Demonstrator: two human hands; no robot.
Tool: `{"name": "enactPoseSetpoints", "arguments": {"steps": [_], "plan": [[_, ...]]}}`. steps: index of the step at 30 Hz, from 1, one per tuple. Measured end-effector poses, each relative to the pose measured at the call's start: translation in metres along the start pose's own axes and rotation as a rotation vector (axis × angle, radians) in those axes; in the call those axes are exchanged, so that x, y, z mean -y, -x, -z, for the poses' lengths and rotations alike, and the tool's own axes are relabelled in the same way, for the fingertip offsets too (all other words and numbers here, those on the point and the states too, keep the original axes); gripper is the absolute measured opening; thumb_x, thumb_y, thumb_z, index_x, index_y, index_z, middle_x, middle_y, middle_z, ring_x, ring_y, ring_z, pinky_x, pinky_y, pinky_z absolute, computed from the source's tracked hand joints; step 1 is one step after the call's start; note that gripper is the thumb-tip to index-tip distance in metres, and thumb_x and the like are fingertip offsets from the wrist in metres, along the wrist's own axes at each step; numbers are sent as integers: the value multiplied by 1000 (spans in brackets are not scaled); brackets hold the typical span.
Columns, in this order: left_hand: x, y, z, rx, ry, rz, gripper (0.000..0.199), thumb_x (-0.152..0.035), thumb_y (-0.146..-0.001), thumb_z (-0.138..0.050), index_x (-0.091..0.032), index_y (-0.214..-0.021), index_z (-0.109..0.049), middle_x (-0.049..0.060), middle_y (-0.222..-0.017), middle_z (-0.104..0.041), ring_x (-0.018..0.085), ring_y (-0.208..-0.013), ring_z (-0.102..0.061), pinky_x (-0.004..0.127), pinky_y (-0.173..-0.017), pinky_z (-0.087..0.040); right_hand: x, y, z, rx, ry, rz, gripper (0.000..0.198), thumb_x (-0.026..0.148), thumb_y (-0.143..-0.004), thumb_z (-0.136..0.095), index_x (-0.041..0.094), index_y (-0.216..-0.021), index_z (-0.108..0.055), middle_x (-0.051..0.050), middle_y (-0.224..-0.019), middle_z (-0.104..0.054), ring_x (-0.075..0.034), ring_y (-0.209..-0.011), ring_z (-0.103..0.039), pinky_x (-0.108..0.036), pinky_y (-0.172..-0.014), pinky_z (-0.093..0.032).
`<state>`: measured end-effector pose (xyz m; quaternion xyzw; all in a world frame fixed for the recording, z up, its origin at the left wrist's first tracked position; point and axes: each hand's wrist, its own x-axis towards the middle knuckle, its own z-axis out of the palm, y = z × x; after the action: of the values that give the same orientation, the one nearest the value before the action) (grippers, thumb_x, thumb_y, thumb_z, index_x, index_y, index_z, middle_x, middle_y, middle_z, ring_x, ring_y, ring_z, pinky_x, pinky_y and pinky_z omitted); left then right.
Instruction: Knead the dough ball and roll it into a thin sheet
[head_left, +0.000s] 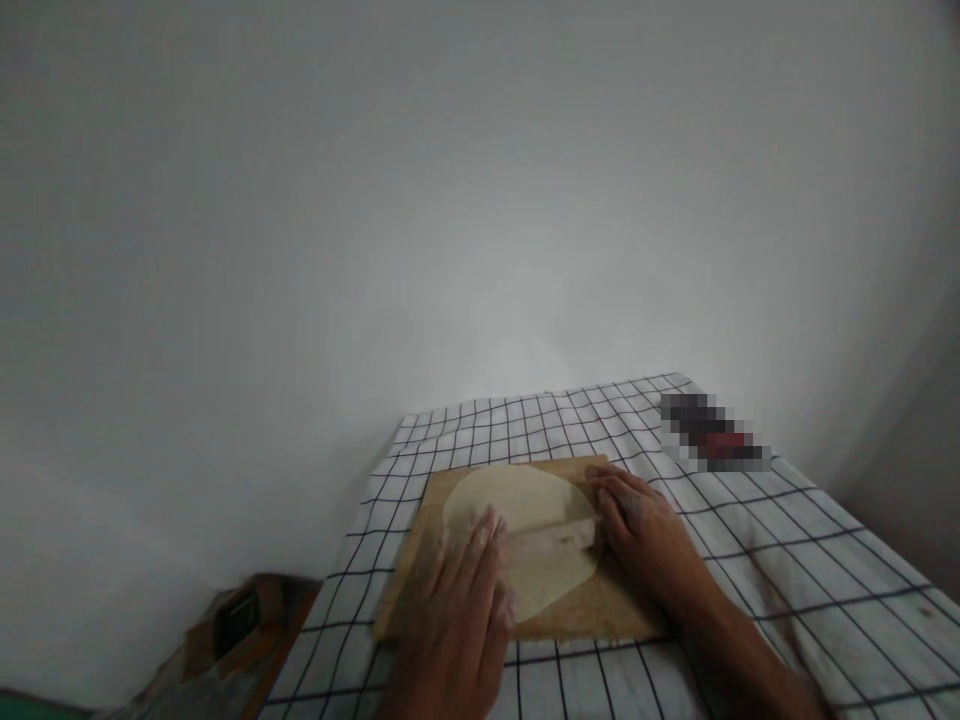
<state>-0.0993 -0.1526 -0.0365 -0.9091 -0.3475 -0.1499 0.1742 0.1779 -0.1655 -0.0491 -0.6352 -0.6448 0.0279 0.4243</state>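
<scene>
A flattened, pale round sheet of dough (pixel 487 490) lies on a wooden board (pixel 637 612). Across the dough rests a light rolling pin (pixel 551 540), slightly blurred. My left hand (pixel 461 610), floury at the fingertips, lies over the pin's left end with its fingers stretched forward, hiding that end and part of the dough. At the pin's right end, my right hand (pixel 641 515) has its fingers bent over it, close to the board's right edge.
The board is on a table with a white, black-checked cloth (pixel 517 425). A blurred-out dark and red item (pixel 712 433) lies at the back right. A pale wall (pixel 480 200) rises behind. Low at the left is an open cardboard box (pixel 232 620).
</scene>
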Motion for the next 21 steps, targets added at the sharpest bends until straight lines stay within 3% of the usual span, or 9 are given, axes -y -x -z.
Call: {"name": "enactPoseSetpoints", "arguments": {"steps": [3, 6, 10, 15, 18, 21], "plan": [[-12, 25, -3, -76, -40, -58, 72, -33, -93, -47, -13, -157, -20, 9, -158, -33, 28, -146, -31, 49, -121, -25, 1, 0, 1, 13, -18, 9, 29, 23, -97, -41, 22, -107, -68, -7, -125, -67, -23, -121, -59, -42, -107, -46], [-4, 14, -5, -48, -37, -50, 68, -31, -95, -44, -14, -157, -20, 8, -159, -31, 27, -147, -29, 49, -121, -25, 2, -1, 0, 8, -23, 6, 30, 25, -98, -40, 21, -106, -68, -8, -124, -67, -23, -120, -60, -42, -106, -47], [28, -47, -14, 43, -6, -26, 53, -32, -101, -38, -23, -153, -32, 5, -159, -33, 28, -147, -29, 53, -118, -29, 2, -2, -1, 8, -8, -12, 31, 29, -100, -39, 22, -104, -69, -8, -123, -68, -24, -119, -60, -42, -106, -46], [54, -152, -52, 118, -28, -82, 43, -24, -102, -35, -22, -142, -50, 13, -149, -48, 34, -140, -40, 64, -110, -34, -7, -3, -5, -36, 62, -36, 32, 29, -100, -38, 22, -103, -69, -9, -122, -69, -25, -117, -62, -42, -106, -46], [53, -201, -71, 137, -19, -114, 40, -29, -103, -37, -25, -137, -55, 10, -142, -57, 33, -132, -50, 58, -105, -42, -17, -3, -8, -79, 99, -59, 35, 32, -101, -36, 21, -110, -68, -10, -120, -70, -26, -117, -62, -43, -105, -46], [52, -220, -80, 135, -13, -142, 39, -30, -104, -34, -24, -135, -57, 8, -134, -63, 29, -124, -58, 49, -101, -47, -24, -3, -9, -106, 108, -75, 38, 33, -102, -34, 19, -114, -67, -11, -121, -69, -27, -118, -62, -44, -105, -46]]}}
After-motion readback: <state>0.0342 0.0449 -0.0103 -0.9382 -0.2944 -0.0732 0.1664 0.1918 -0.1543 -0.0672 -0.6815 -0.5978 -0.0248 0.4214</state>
